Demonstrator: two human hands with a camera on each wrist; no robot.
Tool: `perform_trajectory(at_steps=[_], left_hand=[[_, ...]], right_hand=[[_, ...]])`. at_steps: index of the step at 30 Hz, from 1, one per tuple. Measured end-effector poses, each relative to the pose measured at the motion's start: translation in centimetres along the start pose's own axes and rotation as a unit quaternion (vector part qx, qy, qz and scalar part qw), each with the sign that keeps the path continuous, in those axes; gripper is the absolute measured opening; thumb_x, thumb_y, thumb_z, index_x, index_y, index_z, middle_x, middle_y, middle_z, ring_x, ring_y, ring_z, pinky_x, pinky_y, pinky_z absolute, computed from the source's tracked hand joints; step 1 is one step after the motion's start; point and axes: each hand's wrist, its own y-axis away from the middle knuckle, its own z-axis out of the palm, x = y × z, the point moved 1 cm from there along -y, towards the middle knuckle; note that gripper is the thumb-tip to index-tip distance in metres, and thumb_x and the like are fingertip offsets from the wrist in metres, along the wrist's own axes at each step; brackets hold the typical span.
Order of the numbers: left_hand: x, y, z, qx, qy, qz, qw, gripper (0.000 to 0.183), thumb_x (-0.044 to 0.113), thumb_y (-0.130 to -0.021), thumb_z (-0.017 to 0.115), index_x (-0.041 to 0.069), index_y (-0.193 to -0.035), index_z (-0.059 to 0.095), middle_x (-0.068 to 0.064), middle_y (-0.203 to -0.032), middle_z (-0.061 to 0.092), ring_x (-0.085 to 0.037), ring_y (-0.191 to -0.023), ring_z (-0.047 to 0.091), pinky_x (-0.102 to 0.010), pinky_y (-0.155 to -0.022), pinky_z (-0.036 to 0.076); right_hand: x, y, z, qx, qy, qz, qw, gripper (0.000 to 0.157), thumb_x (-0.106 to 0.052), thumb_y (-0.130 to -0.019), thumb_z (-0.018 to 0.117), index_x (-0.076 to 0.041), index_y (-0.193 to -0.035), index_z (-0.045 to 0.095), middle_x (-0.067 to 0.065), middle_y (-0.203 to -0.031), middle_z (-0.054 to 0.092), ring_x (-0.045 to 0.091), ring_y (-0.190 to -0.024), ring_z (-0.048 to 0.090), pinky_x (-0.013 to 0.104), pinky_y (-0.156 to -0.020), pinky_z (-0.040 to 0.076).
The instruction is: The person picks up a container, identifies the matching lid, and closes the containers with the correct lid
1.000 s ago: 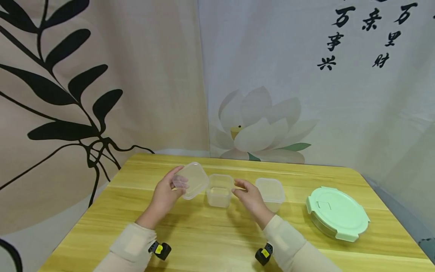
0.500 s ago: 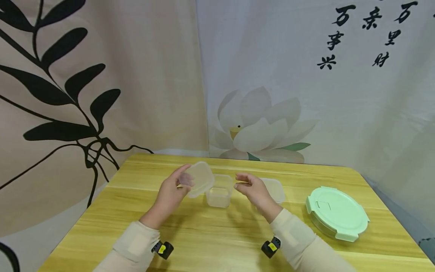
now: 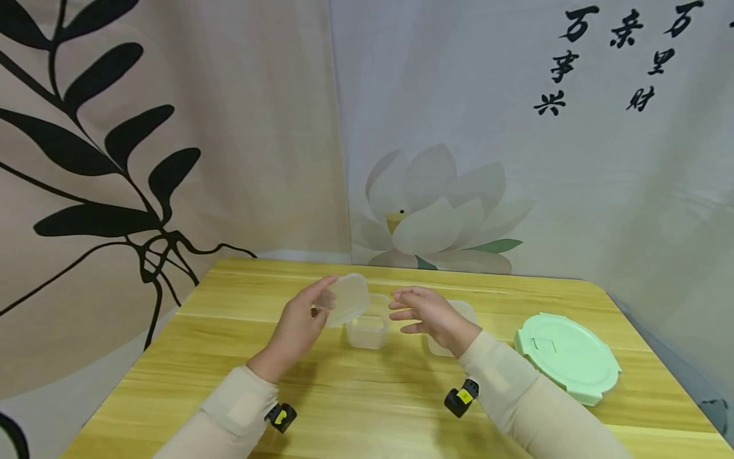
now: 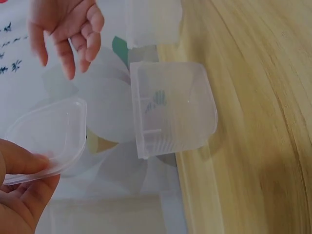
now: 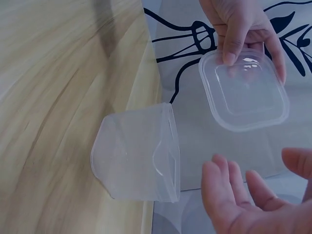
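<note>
My left hand (image 3: 298,322) pinches a clear square plastic lid (image 3: 351,298) by its edge, thumb on one face and fingers on the other. The lid is tilted and overlaps the far left part of an uncovered clear plastic food container (image 3: 367,333) in the head view. That container (image 4: 173,107) stands upright on the table, with its rim free in both wrist views. My right hand (image 3: 431,315) hovers to the right of it, fingers spread and holding nothing. Behind that hand, partly hidden, stands a second clear container (image 3: 463,311) with a lid on.
A round food box with a mint-green clip lid (image 3: 568,357) stands at the right of the wooden table (image 3: 355,408). Close behind the table's far edge hangs a cloth backdrop (image 3: 275,127) printed with leaves, a flower and characters.
The left hand has carried the lid rightward, over toward the uncovered container, and tilted it further. My right hand has lifted slightly and its fingers have spread apart.
</note>
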Motion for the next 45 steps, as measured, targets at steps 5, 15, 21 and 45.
perform_trajectory(at_steps=[5,15,21,45], left_hand=[[-0.1,-0.3,0.6,0.009,0.003,-0.001,1.0000,0.059,-0.016,-0.086,0.056,0.010,-0.139,0.051,-0.007,-0.103,0.065,-0.022,-0.094,0.062,-0.038,-0.078,0.051],[-0.2,-0.7,1.7,0.032,0.002,0.012,0.9994,0.032,-0.012,-0.085,0.061,0.006,-0.112,0.062,-0.010,-0.100,0.067,-0.024,-0.091,0.059,-0.038,-0.072,0.051],[-0.2,-0.8,2.2,0.027,-0.032,0.044,0.9982,0.027,-0.014,-0.084,0.061,0.003,-0.105,0.063,-0.012,-0.102,0.067,-0.027,-0.093,0.062,-0.042,-0.075,0.052],[-0.3,-0.4,4.2,0.035,-0.107,0.144,0.9831,0.028,-0.017,-0.076,0.068,0.007,-0.089,0.061,-0.006,-0.095,0.064,-0.024,-0.094,0.063,-0.040,-0.081,0.054]], right_hand=[[-0.2,-0.4,0.4,-0.017,-0.012,0.026,0.999,0.046,-0.027,-0.101,0.046,-0.001,-0.139,0.045,0.022,-0.130,0.055,0.029,-0.109,0.062,0.044,-0.087,0.053],[-0.3,-1.7,1.3,-0.026,-0.045,0.066,0.996,0.044,-0.031,-0.101,0.045,-0.001,-0.133,0.049,0.019,-0.128,0.057,0.024,-0.102,0.063,0.042,-0.083,0.054],[-0.3,-2.0,1.5,-0.028,-0.062,0.085,0.994,0.039,-0.030,-0.100,0.044,-0.003,-0.128,0.048,0.019,-0.125,0.057,0.021,-0.094,0.064,0.040,-0.077,0.056],[-0.1,-2.8,1.8,0.007,-0.127,0.096,0.987,0.027,-0.014,-0.097,0.051,0.001,-0.119,0.053,0.012,-0.104,0.058,0.017,-0.082,0.062,0.033,-0.077,0.057]])
